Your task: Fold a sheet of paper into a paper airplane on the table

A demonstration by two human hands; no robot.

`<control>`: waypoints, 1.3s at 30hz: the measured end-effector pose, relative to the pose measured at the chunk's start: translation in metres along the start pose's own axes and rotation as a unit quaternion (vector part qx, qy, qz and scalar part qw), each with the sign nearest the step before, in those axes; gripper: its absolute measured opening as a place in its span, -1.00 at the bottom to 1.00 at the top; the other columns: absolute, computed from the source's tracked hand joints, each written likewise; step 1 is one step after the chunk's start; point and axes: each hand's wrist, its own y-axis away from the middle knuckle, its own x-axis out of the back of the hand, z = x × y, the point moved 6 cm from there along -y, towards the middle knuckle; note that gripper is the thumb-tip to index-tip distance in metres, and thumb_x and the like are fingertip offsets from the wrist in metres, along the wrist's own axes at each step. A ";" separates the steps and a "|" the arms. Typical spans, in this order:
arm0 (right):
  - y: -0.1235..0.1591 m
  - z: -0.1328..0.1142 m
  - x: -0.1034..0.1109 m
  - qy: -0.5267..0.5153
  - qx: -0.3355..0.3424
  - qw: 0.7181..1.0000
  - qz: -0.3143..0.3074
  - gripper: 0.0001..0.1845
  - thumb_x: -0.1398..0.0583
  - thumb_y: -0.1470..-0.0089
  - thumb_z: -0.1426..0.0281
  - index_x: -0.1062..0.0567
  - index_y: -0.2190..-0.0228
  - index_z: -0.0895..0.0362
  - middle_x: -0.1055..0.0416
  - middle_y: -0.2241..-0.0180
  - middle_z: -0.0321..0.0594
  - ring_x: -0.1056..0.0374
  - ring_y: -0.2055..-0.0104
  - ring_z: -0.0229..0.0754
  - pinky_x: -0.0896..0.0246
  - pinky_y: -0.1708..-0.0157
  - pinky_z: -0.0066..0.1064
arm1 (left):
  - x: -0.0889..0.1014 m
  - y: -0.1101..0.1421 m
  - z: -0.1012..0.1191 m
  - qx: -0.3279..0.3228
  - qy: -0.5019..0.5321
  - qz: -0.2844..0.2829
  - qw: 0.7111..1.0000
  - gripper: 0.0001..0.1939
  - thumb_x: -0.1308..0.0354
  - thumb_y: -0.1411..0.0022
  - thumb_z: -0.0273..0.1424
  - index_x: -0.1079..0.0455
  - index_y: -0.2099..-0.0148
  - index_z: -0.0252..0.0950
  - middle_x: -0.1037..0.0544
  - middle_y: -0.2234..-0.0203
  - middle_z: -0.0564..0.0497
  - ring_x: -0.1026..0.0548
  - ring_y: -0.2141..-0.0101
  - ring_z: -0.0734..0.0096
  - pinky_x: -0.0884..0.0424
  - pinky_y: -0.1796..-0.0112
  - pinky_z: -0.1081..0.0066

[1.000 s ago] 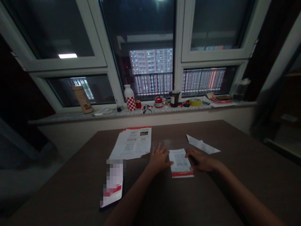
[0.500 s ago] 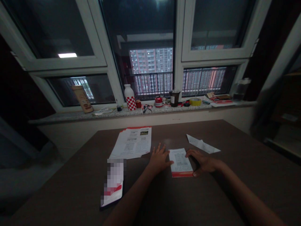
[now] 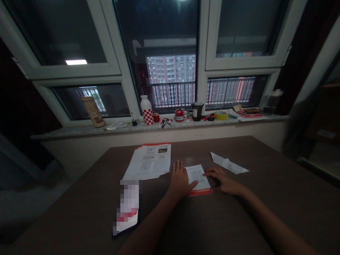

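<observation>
A small folded printed sheet (image 3: 198,177) with a red lower edge lies on the dark brown table (image 3: 239,219). My left hand (image 3: 180,179) rests flat on its left side, fingers together and stretched out, thumb across the paper. My right hand (image 3: 221,180) presses on the sheet's right edge with bent fingers. Neither hand lifts the paper.
A stack of printed sheets (image 3: 150,161) lies to the left, a folded white paper (image 3: 228,163) to the right, a phone-like item (image 3: 127,207) near the front left. The stone windowsill (image 3: 79,131) carries a checked bottle (image 3: 146,110), cups, tape roll (image 3: 220,115) and clutter.
The folded sheet has slid a little left and away. My left fingers have closed together and moved onto it. My right hand has followed leftward along its right edge.
</observation>
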 end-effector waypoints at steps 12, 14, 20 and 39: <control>-0.007 -0.010 0.000 0.000 0.052 0.997 0.049 -0.61 -0.30 0.02 0.18 -0.54 0.11 -0.02 -0.39 0.04 -0.15 -0.21 -0.08 0.01 -0.04 -0.14 -0.11 | -0.005 0.004 0.021 -0.054 0.049 -0.019 0.997 -0.55 0.07 -0.31 -0.16 -0.30 -0.14 -0.25 -0.32 -0.18 -0.12 -0.19 -0.21 0.07 0.10 -0.25 -0.05; -0.008 -0.010 -0.003 -0.003 0.064 0.997 0.049 -0.60 -0.32 0.03 0.15 -0.55 0.13 -0.02 -0.39 0.05 -0.15 -0.22 -0.07 0.01 -0.04 -0.13 -0.11 | -0.003 0.004 0.023 -0.047 0.044 -0.001 0.998 -0.52 0.05 -0.30 -0.08 -0.32 -0.10 -0.29 -0.35 -0.14 -0.16 -0.22 -0.18 0.04 0.07 -0.24 -0.04; -0.012 -0.002 -0.008 -0.006 0.079 0.994 0.075 -0.67 -0.28 -0.03 0.14 -0.57 0.17 -0.01 -0.42 0.09 -0.16 -0.25 -0.04 -0.02 -0.06 -0.12 -0.12 | -0.014 0.007 0.026 -0.046 0.042 0.017 0.998 -0.54 0.17 -0.39 -0.18 -0.23 -0.19 -0.29 -0.26 -0.20 -0.17 -0.15 -0.23 0.08 0.00 -0.23 0.01; -0.023 0.013 -0.011 0.071 0.000 0.984 0.161 -0.76 -0.17 -0.16 0.25 -0.62 0.20 -0.02 -0.34 0.02 -0.09 -0.25 -0.06 -0.03 -0.14 -0.12 -0.17 | -0.027 0.006 0.025 -0.085 0.034 -0.004 0.996 -0.47 0.28 -0.42 -0.19 0.01 -0.36 -0.17 -0.06 -0.33 0.00 0.03 -0.31 0.14 0.01 -0.23 -0.06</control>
